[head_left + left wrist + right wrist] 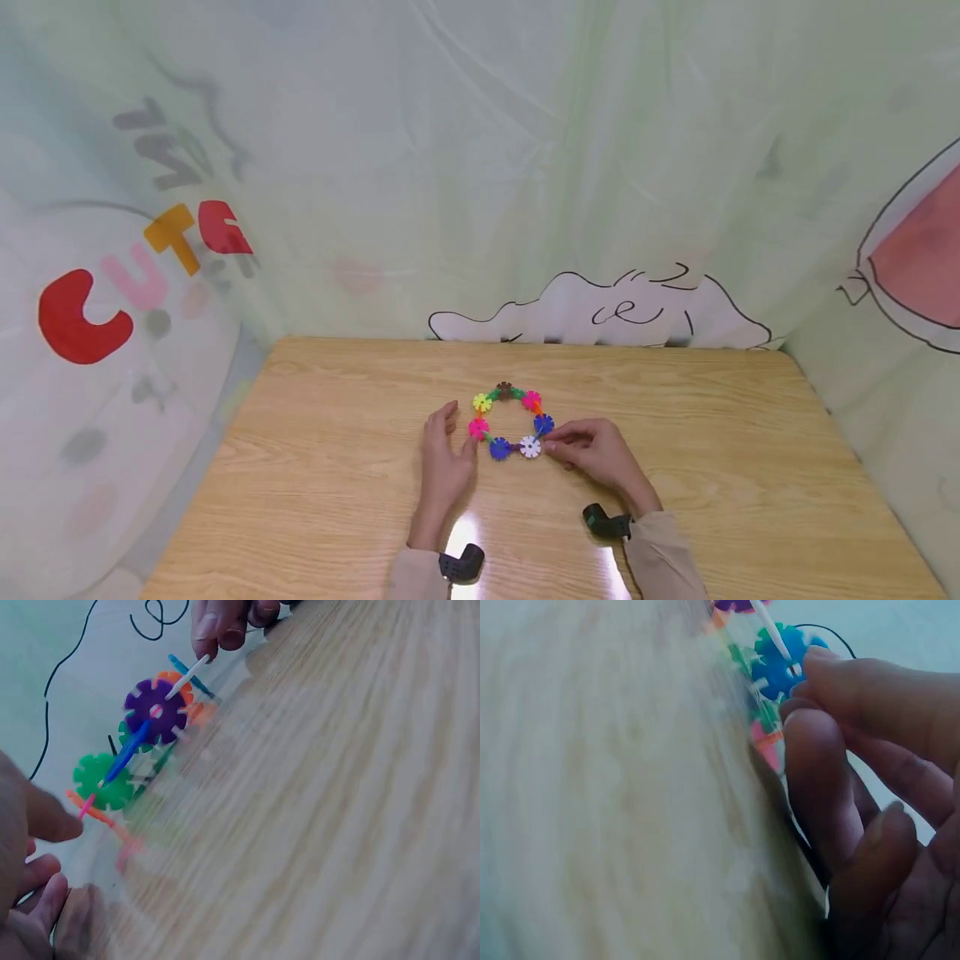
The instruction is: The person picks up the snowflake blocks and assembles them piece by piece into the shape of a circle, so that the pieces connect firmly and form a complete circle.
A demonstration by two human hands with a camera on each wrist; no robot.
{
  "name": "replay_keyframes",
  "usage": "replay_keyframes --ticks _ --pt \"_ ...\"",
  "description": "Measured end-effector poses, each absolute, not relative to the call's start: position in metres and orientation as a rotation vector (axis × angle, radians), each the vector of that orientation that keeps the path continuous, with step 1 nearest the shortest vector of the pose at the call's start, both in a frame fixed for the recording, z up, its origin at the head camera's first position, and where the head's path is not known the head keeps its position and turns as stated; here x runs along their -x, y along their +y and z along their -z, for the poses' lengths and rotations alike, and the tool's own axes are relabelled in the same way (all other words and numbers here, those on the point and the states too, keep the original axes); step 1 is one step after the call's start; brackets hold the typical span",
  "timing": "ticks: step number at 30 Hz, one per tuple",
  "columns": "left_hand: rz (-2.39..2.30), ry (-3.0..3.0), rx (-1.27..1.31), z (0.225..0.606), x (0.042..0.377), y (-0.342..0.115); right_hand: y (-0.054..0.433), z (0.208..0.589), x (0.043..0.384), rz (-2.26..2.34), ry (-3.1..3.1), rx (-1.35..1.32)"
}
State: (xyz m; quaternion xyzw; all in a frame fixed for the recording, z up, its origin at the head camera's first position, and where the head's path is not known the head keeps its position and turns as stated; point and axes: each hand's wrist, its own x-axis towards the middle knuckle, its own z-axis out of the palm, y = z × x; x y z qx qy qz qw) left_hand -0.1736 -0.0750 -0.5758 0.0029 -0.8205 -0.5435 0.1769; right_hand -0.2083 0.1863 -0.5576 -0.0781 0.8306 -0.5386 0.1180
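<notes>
A closed ring of slotted plastic snowflake discs, including a yellow disc, a pink disc and a white disc, lies on the wooden table. On its left side my left hand is spread loosely, thumb tip right at the pink disc's edge. My right hand is at the near right of the ring, thumb and forefinger pinching the edge of a blue disc beside the white one. In the left wrist view a purple disc and a green disc stand between the hands.
The wooden table reaches back to a pale printed curtain, which also hangs at both sides. A dark wrist camera sits on the left wrist and another wrist camera on the right.
</notes>
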Motion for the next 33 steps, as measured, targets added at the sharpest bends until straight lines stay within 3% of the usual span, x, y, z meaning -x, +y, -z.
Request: replay_keyframes --ticks 7,17,33 --pt "1.556 -2.182 -0.088 0.5767 0.1783 -0.071 0.1795 0.5556 0.2118 1.646 2.481 0.011" --pt "1.355 -2.349 0.055 0.5814 0.1789 -0.0704 0.1803 0.5586 0.2106 1.529 2.519 0.184" --pt "1.263 -2.397 0.09 0.5808 0.1812 -0.0689 0.1779 0.5567 0.2084 1.582 2.529 0.103"
